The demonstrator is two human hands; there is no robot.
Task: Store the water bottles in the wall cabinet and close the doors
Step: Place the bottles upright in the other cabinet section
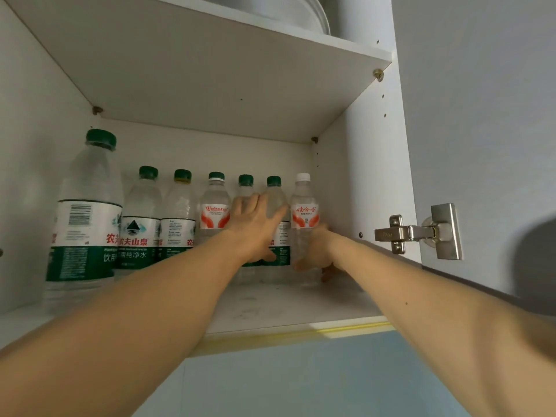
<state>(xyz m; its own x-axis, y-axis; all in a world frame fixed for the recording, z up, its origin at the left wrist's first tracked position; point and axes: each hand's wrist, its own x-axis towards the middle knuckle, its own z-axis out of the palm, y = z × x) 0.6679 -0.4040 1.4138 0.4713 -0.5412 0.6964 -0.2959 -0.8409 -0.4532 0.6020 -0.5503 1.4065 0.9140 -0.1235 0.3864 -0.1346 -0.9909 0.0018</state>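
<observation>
Several water bottles stand upright in a row at the back of the open wall cabinet (288, 308). A large green-capped bottle (87, 212) is nearest at the left. At the right end stands a white-capped bottle with a red label (304, 212). My right hand (319, 254) wraps around its lower part. My left hand (255, 227) lies flat with fingers spread against two green-capped bottles (275, 188) just left of it, hiding their middles.
A shelf board (210, 70) roofs this compartment, with a round white object above it. The right door (481, 115) stands open, its metal hinge (418, 233) at the cabinet's right side. Blue wall lies below the cabinet's front edge.
</observation>
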